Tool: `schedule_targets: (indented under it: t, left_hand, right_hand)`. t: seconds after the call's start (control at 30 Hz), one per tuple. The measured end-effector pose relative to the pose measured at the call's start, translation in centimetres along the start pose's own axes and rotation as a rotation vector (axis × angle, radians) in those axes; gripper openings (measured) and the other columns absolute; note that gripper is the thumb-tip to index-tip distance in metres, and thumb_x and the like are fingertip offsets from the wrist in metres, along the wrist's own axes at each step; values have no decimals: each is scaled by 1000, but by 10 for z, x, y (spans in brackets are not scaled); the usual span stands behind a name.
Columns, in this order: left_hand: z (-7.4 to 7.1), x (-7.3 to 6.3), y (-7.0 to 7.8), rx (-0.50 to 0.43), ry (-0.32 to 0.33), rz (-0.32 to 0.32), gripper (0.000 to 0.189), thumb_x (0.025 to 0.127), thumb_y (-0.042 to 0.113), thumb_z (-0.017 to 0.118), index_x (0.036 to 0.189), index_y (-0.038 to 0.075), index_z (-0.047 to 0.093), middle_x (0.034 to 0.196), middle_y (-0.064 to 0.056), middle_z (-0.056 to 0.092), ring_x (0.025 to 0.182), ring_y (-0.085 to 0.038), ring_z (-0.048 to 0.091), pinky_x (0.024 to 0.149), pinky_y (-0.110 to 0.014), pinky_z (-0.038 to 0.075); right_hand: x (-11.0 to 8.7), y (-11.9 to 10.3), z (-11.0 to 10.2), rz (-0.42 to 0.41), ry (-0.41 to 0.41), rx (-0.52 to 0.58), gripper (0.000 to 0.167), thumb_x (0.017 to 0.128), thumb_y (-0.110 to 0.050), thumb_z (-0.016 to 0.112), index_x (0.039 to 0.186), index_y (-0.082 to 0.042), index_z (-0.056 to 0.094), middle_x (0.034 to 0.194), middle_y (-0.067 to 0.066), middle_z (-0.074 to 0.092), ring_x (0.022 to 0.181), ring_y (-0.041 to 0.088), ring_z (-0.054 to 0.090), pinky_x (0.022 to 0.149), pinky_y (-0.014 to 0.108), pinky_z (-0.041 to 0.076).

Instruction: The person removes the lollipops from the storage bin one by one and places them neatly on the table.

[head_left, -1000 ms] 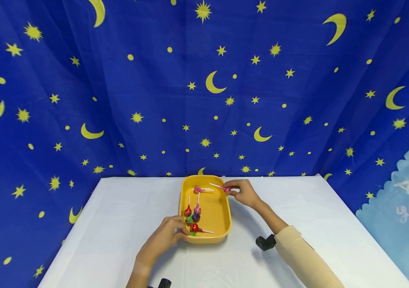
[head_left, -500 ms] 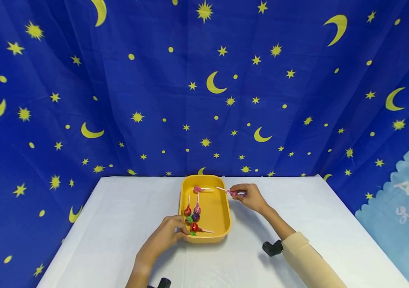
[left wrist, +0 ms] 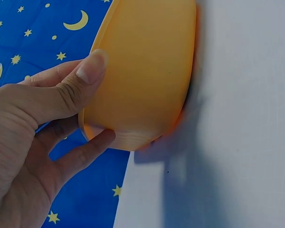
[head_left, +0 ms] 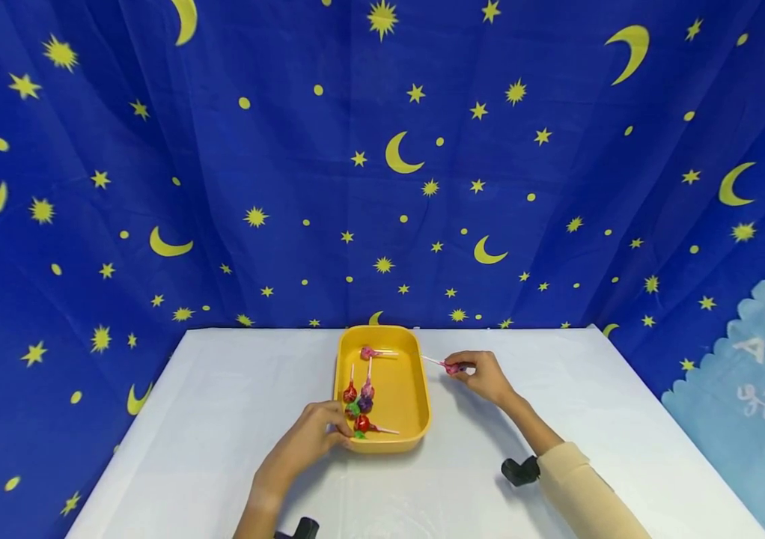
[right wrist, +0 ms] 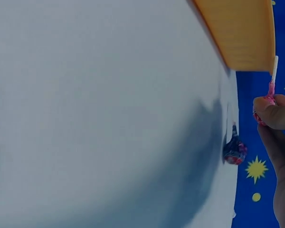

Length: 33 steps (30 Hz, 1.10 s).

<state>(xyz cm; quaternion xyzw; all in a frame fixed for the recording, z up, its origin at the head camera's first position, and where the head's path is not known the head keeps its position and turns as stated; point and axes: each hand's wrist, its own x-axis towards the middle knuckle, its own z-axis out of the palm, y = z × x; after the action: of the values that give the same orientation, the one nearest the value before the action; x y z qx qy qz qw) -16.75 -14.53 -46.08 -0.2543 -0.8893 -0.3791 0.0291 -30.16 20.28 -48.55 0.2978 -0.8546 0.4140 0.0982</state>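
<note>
A yellow tray (head_left: 416, 433) stands on the white table with several wrapped lollipops inside. My left hand (head_left: 315, 434) grips its near left corner; the left wrist view shows the thumb on the outer wall and the fingers around the rim. Just right of the tray, my right hand (head_left: 483, 374) pinches a pink lollipop (head_left: 451, 367) by its wrapped head, the white stick pointing left to the tray. A dark purple lollipop (right wrist: 234, 151) lies on the table near that hand, mostly hidden by the fingers in the head view. Inside, a pink lollipop (head_left: 368, 352) lies at the far end.
Red lollipops (head_left: 350, 393), a pink-purple one (head_left: 367, 391) and green wrappers crowd the tray's left side. A blue star-and-moon cloth (head_left: 288, 150) hangs behind the table (head_left: 221, 404). Black wrist mounts (head_left: 520, 471) stick out by both forearms.
My right hand has moved right and toward me with the pink lollipop, from over the tray's right rim to beside it. The left hand stays at the tray's corner.
</note>
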Motion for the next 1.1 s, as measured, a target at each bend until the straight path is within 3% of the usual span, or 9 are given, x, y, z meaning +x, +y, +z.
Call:
schedule_targets:
  t: [0.2,0.37,0.6,0.73,0.8,1.0,1.1]
  left_hand:
    - [-1,0,-1,-22,4,11,5,77,8,79,79,13,77,80,12,62,80,-3,58,81,-33,55]
    - [0,0,-1,-18,3,17,5,77,7,79,79,12,77,81,12,62,79,-6,59,80,-32,54]
    - [1,0,0,-18,7,-11,7,78,7,78,78,14,76,82,12,63,103,-28,65,100,-47,47]
    - [1,1,0,-17,5,-28,8,78,6,78,78,15,76,82,12,64,112,-34,62,104,-50,43]
    - [1,1,0,-13,5,-29,8,78,7,78,78,15,76,82,13,64,113,-35,62,104,-50,43]
    - [1,1,-1,3,1,-15,6,78,9,78,77,14,76,81,14,63,96,-22,65,95,-44,51]
    - [1,1,-1,2,2,-17,7,78,8,78,78,14,76,81,14,63,98,-23,65,97,-45,50]
  right_hand:
    - [-8,8,-1,-6,1,-14,24,75,15,73,96,3,74,92,17,74,78,23,69,78,35,59]
    - [-15,9,-1,31,-15,-68,24,74,17,72,93,3,74,92,15,74,81,20,68,79,35,59]
    - [-22,11,-2,54,-59,-135,20,75,13,74,92,1,75,89,13,74,80,21,68,77,34,59]
    - [-24,12,-3,69,-70,-146,20,74,11,76,92,2,75,89,14,74,79,22,68,75,34,59]
    - [-24,12,-3,78,-77,-146,20,74,11,76,93,2,75,89,15,74,79,22,68,75,34,59]
    - [-25,12,-3,110,-85,-155,21,75,8,76,94,0,75,91,12,74,83,22,69,77,34,59]
    - [-24,11,-4,122,-96,-157,22,75,7,76,95,-1,75,92,12,74,83,21,68,78,34,59]
